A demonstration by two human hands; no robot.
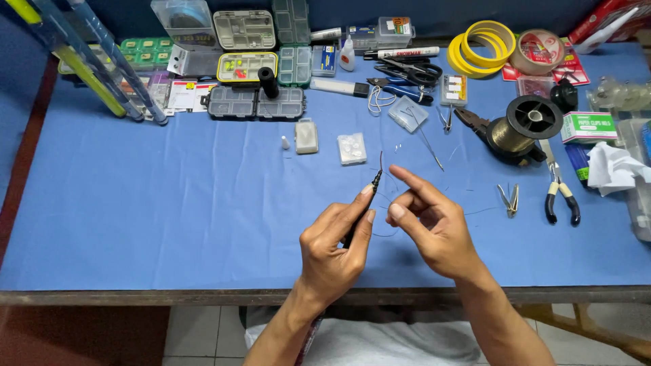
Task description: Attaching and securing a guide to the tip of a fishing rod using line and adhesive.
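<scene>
While our left hand [333, 249] pinches a slim black hooked tool [366, 198] upright over the blue cloth-covered table [169, 203], our right hand [428, 224] nips thin dark line [388, 224] beside it; black-handled pliers [560, 192] lie well right.

A slim black tool [366, 193] with a thin bent wire tip stood slanted, its tip pointing toward one o'clock, above the middle of the blue desk [169, 203]. A fine dark line [388, 227] hung from it in a loose loop, trailing toward four o'clock.
</scene>
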